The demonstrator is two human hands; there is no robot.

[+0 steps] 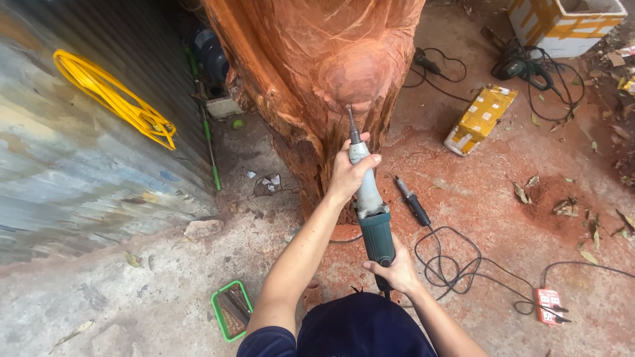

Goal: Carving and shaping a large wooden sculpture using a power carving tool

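The carved trunk runs off the top edge. The grinder's bit tip is too small to tell, perhaps touching wood. The white box is cropped.

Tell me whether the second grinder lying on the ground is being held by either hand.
No. The second grinder lies untouched on the ground; both the left hand and right hand grip the green grinder.

Even, diffuse daylight, bright without hard shadows; soft shade gathers behind the carved trunk. Focus is sharp centrally. Wide-angle distortion bends the corrugated wall at left, perhaps slightly blurred there.
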